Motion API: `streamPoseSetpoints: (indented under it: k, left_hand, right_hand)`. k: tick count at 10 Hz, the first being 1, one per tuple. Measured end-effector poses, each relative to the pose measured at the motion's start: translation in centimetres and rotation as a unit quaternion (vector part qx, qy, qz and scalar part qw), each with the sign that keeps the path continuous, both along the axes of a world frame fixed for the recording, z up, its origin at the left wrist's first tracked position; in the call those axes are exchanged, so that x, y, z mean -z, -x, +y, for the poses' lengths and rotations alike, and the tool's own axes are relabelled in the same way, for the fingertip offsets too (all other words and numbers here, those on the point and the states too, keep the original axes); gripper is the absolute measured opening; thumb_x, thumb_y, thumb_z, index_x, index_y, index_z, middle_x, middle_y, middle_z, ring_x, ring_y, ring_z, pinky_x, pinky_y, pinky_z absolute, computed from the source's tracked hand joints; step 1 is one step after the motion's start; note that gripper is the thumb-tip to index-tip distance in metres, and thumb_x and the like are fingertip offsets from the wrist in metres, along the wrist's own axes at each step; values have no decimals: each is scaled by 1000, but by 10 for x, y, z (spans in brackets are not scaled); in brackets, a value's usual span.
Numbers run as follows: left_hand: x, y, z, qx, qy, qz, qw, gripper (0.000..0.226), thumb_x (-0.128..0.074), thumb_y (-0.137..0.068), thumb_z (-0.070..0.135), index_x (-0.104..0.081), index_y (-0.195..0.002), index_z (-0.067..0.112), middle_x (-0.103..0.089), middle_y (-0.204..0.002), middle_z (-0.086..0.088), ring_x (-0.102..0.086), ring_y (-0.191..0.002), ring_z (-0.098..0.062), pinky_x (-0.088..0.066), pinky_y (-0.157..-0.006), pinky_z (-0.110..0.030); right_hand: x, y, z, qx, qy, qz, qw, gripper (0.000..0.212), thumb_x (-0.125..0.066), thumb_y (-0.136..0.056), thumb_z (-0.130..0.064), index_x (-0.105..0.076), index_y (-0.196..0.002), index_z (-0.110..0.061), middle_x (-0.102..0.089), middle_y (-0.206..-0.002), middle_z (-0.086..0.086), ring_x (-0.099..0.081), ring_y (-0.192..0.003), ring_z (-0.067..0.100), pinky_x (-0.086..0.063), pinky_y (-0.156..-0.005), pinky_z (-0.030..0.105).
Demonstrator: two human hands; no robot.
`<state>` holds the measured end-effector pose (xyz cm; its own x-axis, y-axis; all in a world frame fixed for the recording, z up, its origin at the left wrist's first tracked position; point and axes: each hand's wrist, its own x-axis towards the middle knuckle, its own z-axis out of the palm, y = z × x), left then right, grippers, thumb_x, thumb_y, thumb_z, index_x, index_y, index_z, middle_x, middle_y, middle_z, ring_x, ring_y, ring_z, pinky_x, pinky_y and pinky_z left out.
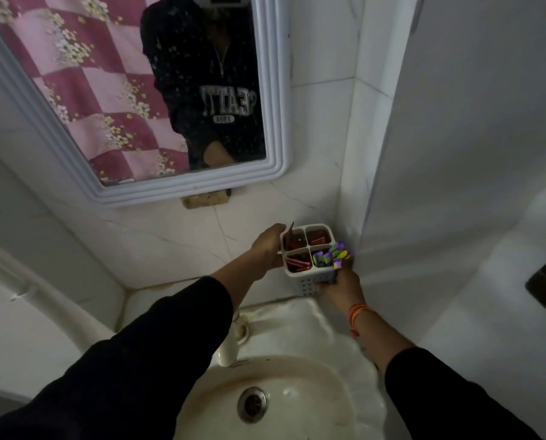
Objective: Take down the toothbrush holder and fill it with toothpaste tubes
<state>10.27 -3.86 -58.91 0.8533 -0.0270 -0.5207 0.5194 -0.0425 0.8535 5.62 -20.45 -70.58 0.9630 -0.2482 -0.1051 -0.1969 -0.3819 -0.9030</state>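
My left hand (266, 249) and right hand (339, 285) both grip the white four-compartment plastic toothbrush holder (309, 281), holding red toothpaste tubes (297, 263), above the cream sink's (328, 341) back right corner.

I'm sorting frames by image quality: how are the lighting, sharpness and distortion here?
Head view: dim, flat light; the dark sleeves lose detail. Wide-angle bending curves the mirror frame and walls. The holder between left hand and right hand is soft, its contents hard to identify.
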Motion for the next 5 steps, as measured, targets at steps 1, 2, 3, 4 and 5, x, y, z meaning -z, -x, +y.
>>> streamPoseSetpoints:
  k: [1,2,3,4,5]
  left_hand:
    - [5,1,-8,-17,46,16,999,41,-41,-104,36,-63,-120,6,-66,-98,-12,-67,-77,-26,-58,-63,-33]
    - [6,5,-11,-21,46,7,999,43,-39,-105,36,-62,-123,4,-68,-104,-14,-68,-79,-26,-57,-64,-33]
    - [5,11,-9,3,5,1,1000,48,-40,-104,42,-60,-128,5,-66,-124,-15,-68,-95,-29,-53,-72,-34]
    - [2,22,-6,48,-108,-28,993,49,-43,-101,43,-60,-127,5,-64,-129,-14,-63,-111,-32,-53,-84,-39]
    - [-5,38,2,94,-214,-92,968,38,-42,-102,36,-64,-111,7,-65,-126,-15,-62,-114,-35,-53,-100,-49]
  right_hand:
    - [6,-8,-5,28,-14,16,999,83,-81,-71,2,-42,-143,-8,-66,-125,16,-62,-115,31,-43,-89,25]
    - [4,-7,-3,46,-4,6,999,80,-78,-74,3,-42,-144,-9,-65,-127,17,-61,-118,33,-41,-92,24]
    - [6,1,4,56,-8,-8,998,81,-74,-80,1,-36,-149,-12,-63,-131,19,-59,-121,35,-45,-99,31]
    - [2,19,9,70,-12,-27,997,84,-72,-85,-6,-27,-155,-17,-58,-139,16,-58,-124,34,-44,-104,35]
    - [6,41,23,74,-13,-37,996,76,-74,-83,-11,-37,-149,-18,-58,-139,12,-58,-125,32,-46,-104,36]
